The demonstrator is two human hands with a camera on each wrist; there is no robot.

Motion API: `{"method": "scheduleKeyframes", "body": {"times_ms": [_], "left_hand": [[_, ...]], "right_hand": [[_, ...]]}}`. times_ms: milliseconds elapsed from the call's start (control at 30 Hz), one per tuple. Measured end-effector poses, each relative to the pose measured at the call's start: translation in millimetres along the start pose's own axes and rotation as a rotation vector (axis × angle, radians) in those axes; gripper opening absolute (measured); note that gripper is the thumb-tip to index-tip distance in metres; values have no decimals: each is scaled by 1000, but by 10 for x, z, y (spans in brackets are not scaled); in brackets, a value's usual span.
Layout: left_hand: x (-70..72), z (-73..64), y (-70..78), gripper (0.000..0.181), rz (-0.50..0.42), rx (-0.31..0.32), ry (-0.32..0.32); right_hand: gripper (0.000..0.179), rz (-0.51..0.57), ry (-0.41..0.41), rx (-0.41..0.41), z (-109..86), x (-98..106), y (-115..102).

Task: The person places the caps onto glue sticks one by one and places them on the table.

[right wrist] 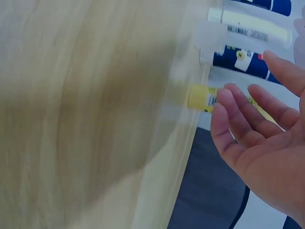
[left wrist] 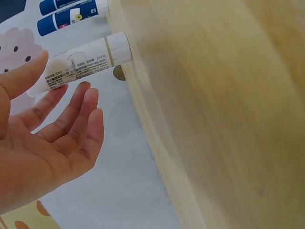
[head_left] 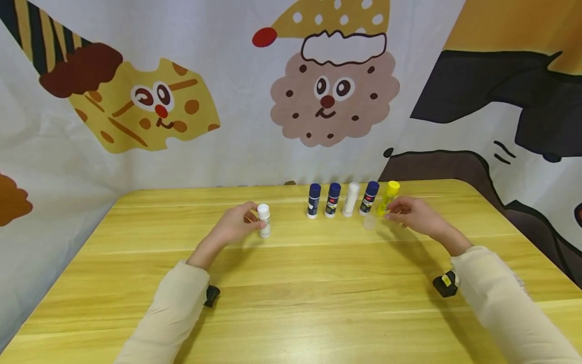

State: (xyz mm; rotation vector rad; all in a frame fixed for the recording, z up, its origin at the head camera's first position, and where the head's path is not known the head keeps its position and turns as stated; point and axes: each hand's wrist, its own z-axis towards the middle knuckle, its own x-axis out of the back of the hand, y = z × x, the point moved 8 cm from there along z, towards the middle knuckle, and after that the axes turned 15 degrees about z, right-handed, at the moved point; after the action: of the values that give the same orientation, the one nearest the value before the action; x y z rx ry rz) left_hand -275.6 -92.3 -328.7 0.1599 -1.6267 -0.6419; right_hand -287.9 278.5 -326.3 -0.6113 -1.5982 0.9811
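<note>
My left hand (head_left: 236,222) holds a white glue stick (head_left: 264,227) that stands upright on the table, left of a row of glue sticks. In the left wrist view, thumb and index finger lie on either side of its white capped end, with the other fingers loosely bent; small print runs along its body (left wrist: 83,62). At the row's right end is a yellow glue stick (head_left: 393,189), partly hidden by my right hand (head_left: 416,215). That hand hovers in front of it, fingers relaxed and parted, nothing between them. A round translucent disc (head_left: 369,222) lies close to its fingertips.
Blue-capped glue sticks (head_left: 313,202) and another white one (head_left: 351,199) stand in the row near the table's back edge. Behind hangs a printed cloth (head_left: 245,162). The wooden tabletop (head_left: 318,293) stretches between both forearms.
</note>
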Motion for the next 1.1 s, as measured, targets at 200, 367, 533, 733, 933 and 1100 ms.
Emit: {"method": "scheduleKeyframes", "body": {"times_ms": [200, 367, 533, 733, 933, 1100], "left_hand": [[-9, 8, -12, 33, 0, 0, -4], [-29, 14, -15, 35, 3, 3, -18], [-38, 16, -9, 39, 3, 6, -25], [-37, 13, 15, 40, 5, -5, -27], [-24, -2, 40, 41, 9, -6, -29], [-24, -5, 52, 32, 9, -13, -25]], "right_hand": [[38, 32, -51, 10, 57, -142, 13], [41, 29, -90, -12, 111, -248, 71], [41, 17, -100, -18, 159, -326, 89], [39, 28, -99, -41, 190, -356, 118], [38, 41, -96, -40, 179, -376, 76], [35, 42, -93, -27, 179, -380, 58]]}}
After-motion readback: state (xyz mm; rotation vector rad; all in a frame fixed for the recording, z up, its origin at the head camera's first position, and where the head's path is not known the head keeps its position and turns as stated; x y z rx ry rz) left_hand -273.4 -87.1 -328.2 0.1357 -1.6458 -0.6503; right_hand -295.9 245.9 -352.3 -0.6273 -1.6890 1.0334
